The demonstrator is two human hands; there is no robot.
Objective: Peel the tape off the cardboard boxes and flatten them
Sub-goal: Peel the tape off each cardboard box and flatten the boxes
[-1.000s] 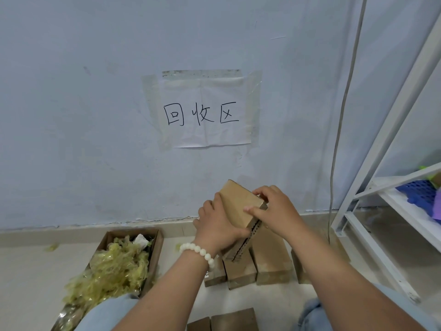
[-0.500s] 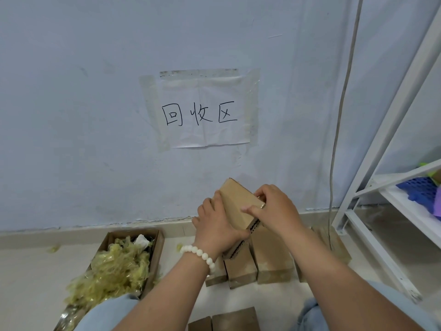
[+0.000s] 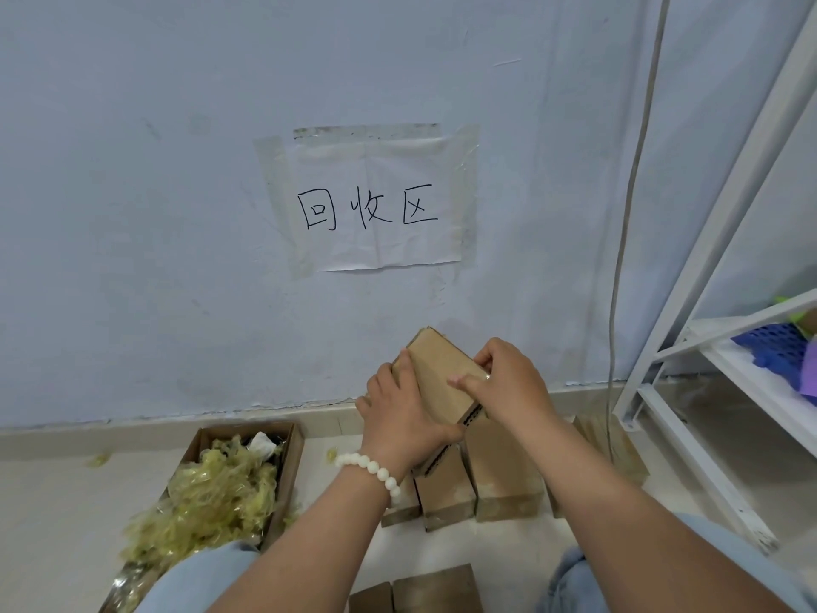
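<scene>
Two hands, one box in work; head view only.

Item 1: small brown cardboard box (image 3: 442, 382), held tilted in the air in front of the wall, above the row on the floor. Left hand (image 3: 398, 418) wraps its near end from below, fingers (image 3: 380, 391) curled round the left side, probably to steady it. Right hand (image 3: 513, 387) grasps the upper right edge, thumb laid flat on the top face, other fingers curled over the far edge where a glint of clear tape shows. Judged: picking at the tape end to start the peel. No print readable on the box.

Item 2: row of upright brown cardboard boxes (image 3: 504, 475), on the floor below the hands, touching one another; pale tape bands show at their near ends, so likely waiting their turn.

Item 3: open brown cardboard tray (image 3: 292, 457), on the floor to the left, heaped with crumpled yellowish tape scraps (image 3: 212, 493); apparently the waste bin for peeled tape.

Item 4: brown cardboard pieces (image 3: 433, 588) at the bottom edge; whether flattened, cannot tell.

Item 5: white paper sign (image 3: 376, 205), taped to the wall, handwritten "回收区" (recycling area), which explains the gathering of boxes here.

Item 6: white metal shelf rack (image 3: 707, 276), right; no markings legible.
</scene>
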